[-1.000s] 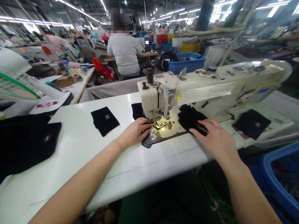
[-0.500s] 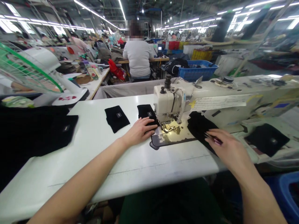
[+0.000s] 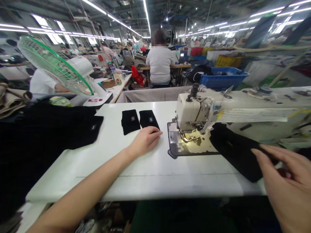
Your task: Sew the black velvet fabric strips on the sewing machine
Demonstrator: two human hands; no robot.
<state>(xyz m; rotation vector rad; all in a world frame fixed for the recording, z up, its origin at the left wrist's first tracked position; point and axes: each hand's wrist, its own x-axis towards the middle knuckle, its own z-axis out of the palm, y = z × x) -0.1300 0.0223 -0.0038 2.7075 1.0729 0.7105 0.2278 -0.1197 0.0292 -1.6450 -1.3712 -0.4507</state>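
Two small black fabric pieces with labels lie side by side on the white sewing table (image 3: 143, 181). My left hand (image 3: 145, 140), its fingers curled together, is at the lower edge of the right-hand labelled piece (image 3: 148, 118). Left of that is the other labelled piece (image 3: 131, 122). At right, my right hand (image 3: 289, 181) pinches the edge of a black fabric piece (image 3: 236, 152) between thumb and fingers. A small pinkish tool (image 3: 288, 174) shows in its palm, mostly hidden. Between my hands stands the sewing machine (image 3: 190, 113), with no fabric seen under its presser foot (image 3: 190, 138).
A large black fabric pile (image 3: 48, 139) with a label covers the table's left side. Behind it are a green-rimmed fan (image 3: 58, 64) and folded brown cloth (image 3: 13, 100). Further back, a person in a white top (image 3: 160, 64) sits near a blue basket (image 3: 223, 77).
My left hand has slid the labelled piece left, away from the machine and beside the other piece; its fingers have drawn together. My right hand has moved right and nearer, spreading out the black fabric.
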